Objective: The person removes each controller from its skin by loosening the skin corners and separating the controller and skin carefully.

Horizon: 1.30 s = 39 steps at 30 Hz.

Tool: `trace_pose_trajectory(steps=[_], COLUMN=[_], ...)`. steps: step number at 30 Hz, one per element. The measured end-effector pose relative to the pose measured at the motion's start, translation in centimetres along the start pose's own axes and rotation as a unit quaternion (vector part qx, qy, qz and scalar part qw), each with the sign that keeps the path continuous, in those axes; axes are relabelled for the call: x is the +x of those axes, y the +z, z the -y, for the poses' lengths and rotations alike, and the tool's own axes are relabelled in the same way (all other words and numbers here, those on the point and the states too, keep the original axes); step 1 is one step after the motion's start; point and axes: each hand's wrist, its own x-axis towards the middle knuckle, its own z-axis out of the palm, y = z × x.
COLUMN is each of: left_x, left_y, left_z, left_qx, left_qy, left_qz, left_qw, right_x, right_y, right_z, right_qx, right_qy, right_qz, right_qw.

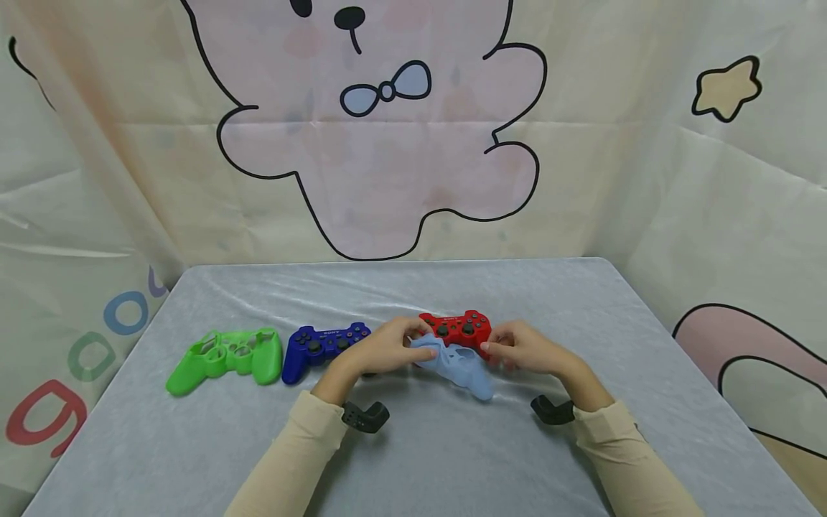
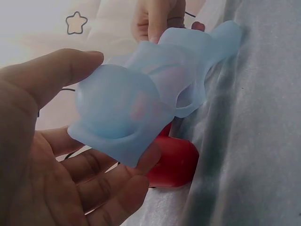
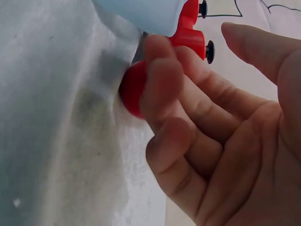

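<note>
In the head view, my left hand (image 1: 388, 346) holds a light blue silicone controller cover (image 1: 455, 370) by its left end. The left wrist view shows the thumb on the upper side of that cover (image 2: 117, 101), with fingers beneath. A red game controller (image 1: 468, 329) lies just behind the cover, partly hidden by it. My right hand (image 1: 526, 347) is at the controller's right handle. Seen from the right wrist, its fingers bend loosely beside the red controller (image 3: 190, 42), seeming to touch it, while the thumb stands apart.
To the left on the grey cloth-covered table (image 1: 413, 459) lie a blue game controller (image 1: 313, 348) and a green silicone controller cover (image 1: 229, 355). The blue controller's right part is hidden behind my left hand. A printed curtain (image 1: 388, 158) hangs behind the table.
</note>
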Motion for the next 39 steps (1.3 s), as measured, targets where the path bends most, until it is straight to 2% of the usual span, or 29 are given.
trace_pose_trajectory(steps=[6, 14, 21, 25, 30, 34, 39], left_x=[-0.2, -0.2, -0.1, -0.2, -0.3, -0.4, -0.4], left_y=[-0.2, -0.3, -0.4, -0.6, -0.9, -1.1, -1.2], left_z=[0.0, 0.0, 0.3, 0.3, 0.1, 0.1, 0.2], left_qx=[-0.01, -0.013, -0.017, -0.025, -0.059, -0.084, -0.104], left_qy=[-0.003, -0.002, 0.001, 0.001, 0.003, 0.0, 0.008], left_qz=[0.001, 0.004, 0.008, 0.005, -0.017, -0.03, -0.029], left_qw=[0.9999, 0.9999, 0.9998, 0.9997, 0.9981, 0.9961, 0.9941], right_x=[0.1, 0.2, 0.4, 0.4, 0.3, 0.2, 0.2], right_y=[0.4, 1.1, 1.2, 0.9, 0.5, 0.2, 0.1], right_z=[0.3, 0.5, 0.3, 0.0, -0.3, -0.2, -0.1], right_qx=[-0.023, 0.01, 0.033, 0.06, 0.092, 0.104, 0.113], right_qy=[-0.002, 0.004, -0.021, -0.027, -0.048, -0.036, -0.026], right_qz=[0.03, 0.055, 0.068, 0.063, 0.039, 0.005, -0.03], right_qw=[0.999, 0.998, 0.997, 0.996, 0.994, 0.994, 0.993])
